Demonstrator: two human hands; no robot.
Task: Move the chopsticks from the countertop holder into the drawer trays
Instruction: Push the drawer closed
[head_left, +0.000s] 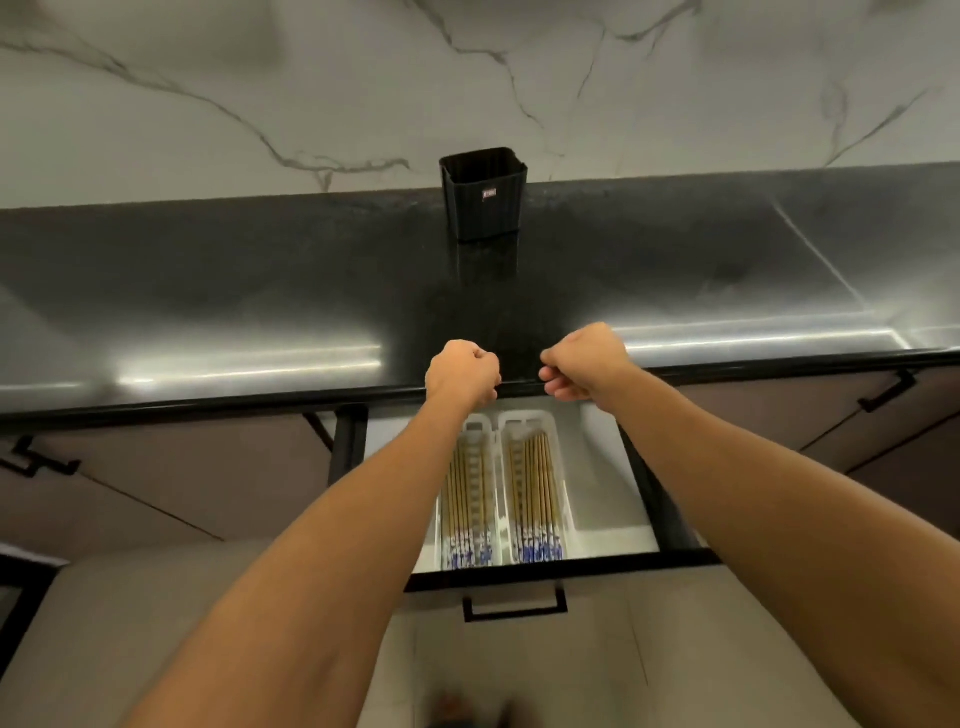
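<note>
A black ribbed holder (483, 195) stands on the dark countertop (208, 291) near the wall; no chopsticks show above its rim. Below the counter edge the drawer (597, 488) is pulled out. Two white trays lie side by side in it, the left tray (470, 493) and the right tray (532, 488), each filled with several gold chopsticks with blue-and-white ends. My left hand (462, 371) and my right hand (584, 364) hover over the counter's front edge above the drawer, both with fingers curled into loose fists and nothing visible in them.
A marble-patterned wall (467, 78) rises behind the counter. Cabinet doors with black handles (885, 397) flank the drawer on both sides. The drawer front carries a black handle (514, 605). Pale floor tiles lie below.
</note>
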